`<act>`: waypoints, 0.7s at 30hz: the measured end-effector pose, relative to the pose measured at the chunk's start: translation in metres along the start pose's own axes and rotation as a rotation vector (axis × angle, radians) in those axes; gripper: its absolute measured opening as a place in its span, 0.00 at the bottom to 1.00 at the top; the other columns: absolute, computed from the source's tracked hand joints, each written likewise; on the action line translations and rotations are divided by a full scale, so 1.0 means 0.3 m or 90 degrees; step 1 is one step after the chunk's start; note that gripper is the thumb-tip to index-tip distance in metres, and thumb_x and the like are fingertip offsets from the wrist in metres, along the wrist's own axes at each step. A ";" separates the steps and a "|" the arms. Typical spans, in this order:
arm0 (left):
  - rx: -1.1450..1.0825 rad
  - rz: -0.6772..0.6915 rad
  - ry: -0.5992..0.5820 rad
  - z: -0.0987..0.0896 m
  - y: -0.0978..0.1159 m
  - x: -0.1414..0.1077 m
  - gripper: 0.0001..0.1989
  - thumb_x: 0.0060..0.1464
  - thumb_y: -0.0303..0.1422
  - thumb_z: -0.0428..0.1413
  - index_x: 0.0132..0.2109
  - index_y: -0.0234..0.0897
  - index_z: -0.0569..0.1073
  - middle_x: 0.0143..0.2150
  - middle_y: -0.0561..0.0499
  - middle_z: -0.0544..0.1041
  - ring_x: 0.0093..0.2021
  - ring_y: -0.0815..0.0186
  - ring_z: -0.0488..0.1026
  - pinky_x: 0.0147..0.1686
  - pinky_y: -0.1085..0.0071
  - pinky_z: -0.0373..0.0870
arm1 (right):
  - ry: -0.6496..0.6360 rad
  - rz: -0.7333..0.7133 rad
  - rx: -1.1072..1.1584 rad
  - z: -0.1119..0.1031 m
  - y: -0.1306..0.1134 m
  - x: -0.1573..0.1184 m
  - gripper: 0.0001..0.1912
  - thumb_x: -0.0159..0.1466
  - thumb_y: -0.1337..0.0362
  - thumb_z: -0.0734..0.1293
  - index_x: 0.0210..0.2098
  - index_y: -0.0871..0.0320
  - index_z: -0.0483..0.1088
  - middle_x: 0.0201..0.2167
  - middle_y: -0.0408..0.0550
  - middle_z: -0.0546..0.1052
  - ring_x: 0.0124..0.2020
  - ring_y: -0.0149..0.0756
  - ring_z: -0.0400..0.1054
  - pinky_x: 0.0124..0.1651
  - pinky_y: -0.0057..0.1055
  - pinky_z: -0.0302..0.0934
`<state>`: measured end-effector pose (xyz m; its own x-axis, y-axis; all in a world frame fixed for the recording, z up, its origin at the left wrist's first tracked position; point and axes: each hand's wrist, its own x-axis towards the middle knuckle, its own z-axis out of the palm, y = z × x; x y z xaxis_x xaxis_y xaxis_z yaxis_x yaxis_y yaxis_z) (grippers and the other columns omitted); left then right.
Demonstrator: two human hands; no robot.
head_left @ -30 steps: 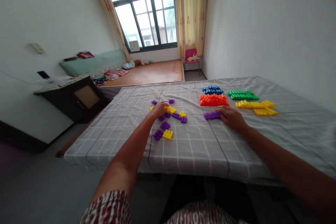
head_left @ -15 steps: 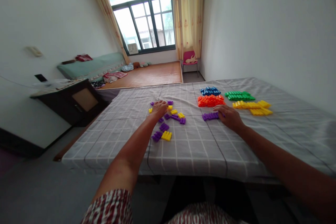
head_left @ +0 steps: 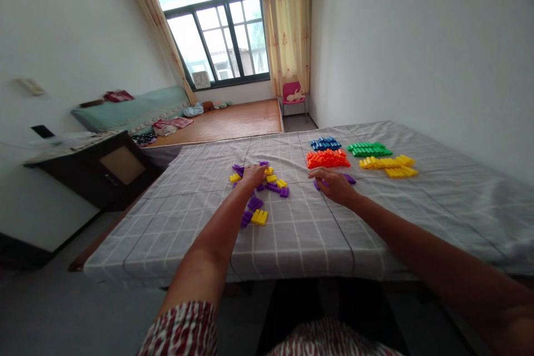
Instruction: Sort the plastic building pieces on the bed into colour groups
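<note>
Loose purple pieces [head_left: 255, 202] and yellow pieces [head_left: 259, 217] lie scattered on the left half of the cloth. My left hand [head_left: 253, 175] is over the far part of this scatter; its fingertips are too small and blurred to show a hold. My right hand [head_left: 331, 182] bends over a purple row [head_left: 349, 179], covering its middle; whether it grips a piece is hidden. Just beyond it sits an orange pile [head_left: 328, 158], with a blue pile [head_left: 325, 144] behind. Green pieces [head_left: 369, 149] and yellow rows [head_left: 387, 164] lie to the right.
A grey checked cloth [head_left: 300, 239] covers the table. Beyond it are a low bed [head_left: 242, 119] and a pink chair [head_left: 293, 93]. A dark cabinet [head_left: 112, 169] stands at the left, and a white wall [head_left: 400, 50] rises at the right.
My right hand has moved left along the purple row, uncovering its right end and hiding its middle. My left hand stays over the scatter. The view has shifted slightly to the right.
</note>
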<state>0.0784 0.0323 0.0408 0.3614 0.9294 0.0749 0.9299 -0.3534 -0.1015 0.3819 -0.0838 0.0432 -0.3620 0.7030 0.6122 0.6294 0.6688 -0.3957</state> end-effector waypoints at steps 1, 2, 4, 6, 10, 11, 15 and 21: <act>0.008 -0.007 0.004 0.000 0.007 0.007 0.20 0.58 0.36 0.53 0.57 0.44 0.72 0.51 0.42 0.77 0.53 0.54 0.72 0.52 0.59 0.65 | -0.007 0.002 0.001 0.004 0.000 -0.005 0.17 0.61 0.73 0.60 0.45 0.53 0.73 0.44 0.47 0.78 0.48 0.39 0.72 0.52 0.37 0.65; 0.012 -0.012 0.008 -0.002 0.013 0.012 0.19 0.58 0.37 0.53 0.55 0.42 0.72 0.49 0.41 0.77 0.51 0.53 0.73 0.52 0.57 0.66 | -0.012 0.007 0.001 0.008 0.002 -0.008 0.16 0.61 0.73 0.60 0.44 0.54 0.73 0.44 0.47 0.78 0.48 0.39 0.72 0.52 0.37 0.65; 0.015 -0.016 0.013 -0.011 0.023 0.014 0.18 0.56 0.36 0.54 0.54 0.41 0.73 0.47 0.41 0.78 0.50 0.53 0.74 0.51 0.56 0.66 | -0.015 0.023 0.002 0.017 0.007 -0.012 0.15 0.61 0.73 0.60 0.44 0.54 0.73 0.44 0.48 0.78 0.48 0.39 0.72 0.52 0.38 0.65; -0.015 -0.007 0.041 -0.027 0.033 0.007 0.19 0.55 0.34 0.55 0.54 0.43 0.73 0.49 0.43 0.78 0.50 0.55 0.74 0.51 0.58 0.67 | -0.016 0.045 0.010 0.027 0.013 -0.007 0.15 0.61 0.72 0.60 0.43 0.55 0.73 0.43 0.49 0.78 0.45 0.39 0.72 0.50 0.38 0.65; -0.188 0.120 0.128 -0.071 0.083 -0.023 0.20 0.53 0.28 0.53 0.53 0.43 0.73 0.51 0.49 0.77 0.51 0.61 0.73 0.53 0.66 0.68 | -0.021 0.127 0.071 0.045 0.020 0.029 0.13 0.62 0.67 0.62 0.45 0.57 0.73 0.38 0.49 0.78 0.34 0.37 0.73 0.42 0.37 0.67; -0.227 0.161 0.140 -0.082 0.105 -0.033 0.20 0.52 0.27 0.53 0.52 0.42 0.74 0.51 0.49 0.77 0.50 0.62 0.73 0.53 0.66 0.68 | -0.020 0.160 0.101 0.051 0.020 0.041 0.13 0.62 0.66 0.63 0.45 0.57 0.73 0.38 0.50 0.78 0.33 0.37 0.72 0.41 0.36 0.67; -0.306 0.258 0.184 -0.123 0.216 -0.065 0.19 0.54 0.26 0.52 0.52 0.41 0.75 0.51 0.49 0.77 0.51 0.62 0.73 0.53 0.65 0.68 | -0.023 0.313 0.347 0.084 0.012 0.082 0.15 0.62 0.56 0.67 0.46 0.56 0.70 0.40 0.50 0.79 0.34 0.36 0.74 0.35 0.33 0.68; -0.303 0.333 0.210 -0.147 0.297 -0.081 0.21 0.57 0.29 0.52 0.57 0.44 0.71 0.56 0.48 0.73 0.55 0.62 0.71 0.56 0.64 0.68 | 0.050 0.348 0.540 0.081 0.073 0.068 0.23 0.51 0.51 0.75 0.39 0.57 0.69 0.34 0.47 0.78 0.36 0.36 0.73 0.37 0.33 0.69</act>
<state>0.1556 -0.0264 0.0735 0.6929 0.5767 0.4328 0.5356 -0.8135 0.2265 0.3715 -0.0489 0.0304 -0.1048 0.9669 0.2327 -0.0120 0.2327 -0.9725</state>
